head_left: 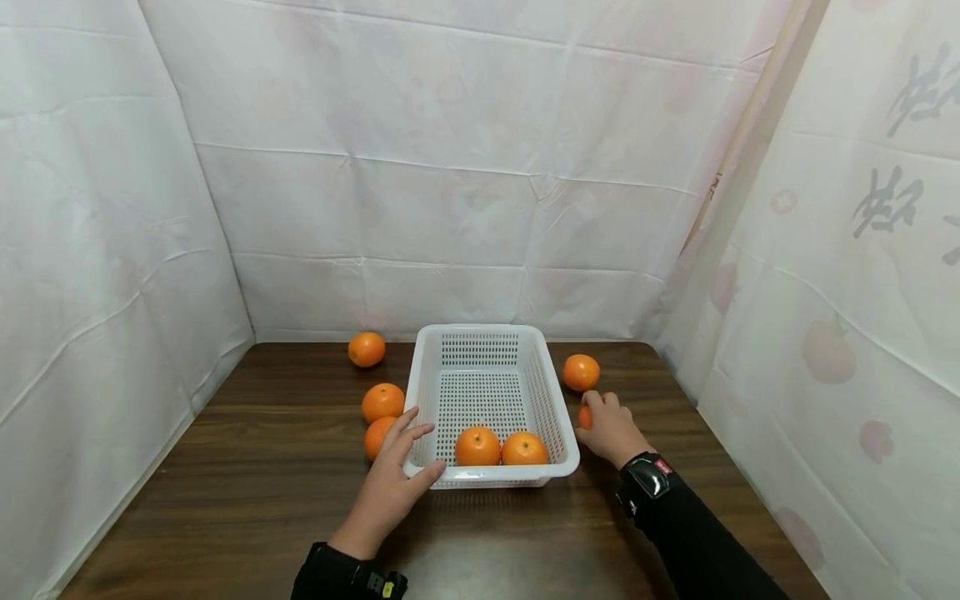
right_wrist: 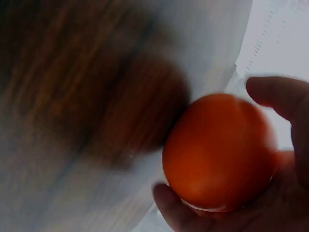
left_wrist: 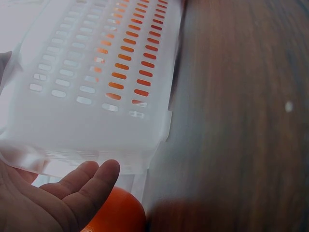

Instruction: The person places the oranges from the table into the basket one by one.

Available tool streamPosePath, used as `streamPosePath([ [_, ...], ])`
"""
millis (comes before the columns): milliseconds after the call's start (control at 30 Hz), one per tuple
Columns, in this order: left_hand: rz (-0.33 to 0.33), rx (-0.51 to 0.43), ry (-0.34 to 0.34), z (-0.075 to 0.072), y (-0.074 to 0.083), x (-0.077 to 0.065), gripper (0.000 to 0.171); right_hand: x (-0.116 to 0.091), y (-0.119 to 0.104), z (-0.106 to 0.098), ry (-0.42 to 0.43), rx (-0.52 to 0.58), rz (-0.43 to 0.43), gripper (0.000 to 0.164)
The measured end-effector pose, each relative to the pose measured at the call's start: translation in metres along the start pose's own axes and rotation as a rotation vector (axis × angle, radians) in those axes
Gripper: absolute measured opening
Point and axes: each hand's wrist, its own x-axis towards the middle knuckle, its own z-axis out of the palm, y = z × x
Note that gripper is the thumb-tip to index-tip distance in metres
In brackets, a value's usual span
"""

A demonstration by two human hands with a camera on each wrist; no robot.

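Observation:
A white perforated plastic basket [head_left: 487, 473] sits on the brown table, with two oranges [head_left: 477, 447] lying at its near end. My left hand [head_left: 390, 479] rests at the basket's near left corner, thumb on the near rim and fingers spread along the left side. In the left wrist view the fingers [left_wrist: 94, 188] lie extended by the basket wall [left_wrist: 91, 125], right beside an orange [left_wrist: 120, 212]. Right of the basket, my right hand [head_left: 609, 429] grips an orange [right_wrist: 219, 152] between thumb and fingers, mostly hidden by that hand in the head view.
On the left side of the wooden table [head_left: 225, 500] stand a far orange [head_left: 367, 349], a middle orange [head_left: 382, 402] and a nearer orange [head_left: 378, 437] partly behind my left hand. Another orange [head_left: 581, 372] lies just beyond my right hand. White sheets [head_left: 450, 208] enclose the back and sides.

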Motion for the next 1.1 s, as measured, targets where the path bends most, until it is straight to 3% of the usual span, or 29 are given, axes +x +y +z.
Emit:
streamPosePath([
  [333,-0.019,0.007,-0.014,-0.001,0.003,0.0,0.058,-0.004,-0.003,0.001,-0.054,-0.048,-0.001,0.073],
  [700,-0.019,-0.004,-0.011,-0.001,0.004,0.0,0.059,-0.013,-0.008,-0.002,-0.085,-0.081,-0.012,0.062],
  [1100,-0.023,-0.005,-0.007,-0.001,0.004,-0.001,0.059,-0.011,0.001,0.001,-0.081,-0.053,0.024,0.077],
])
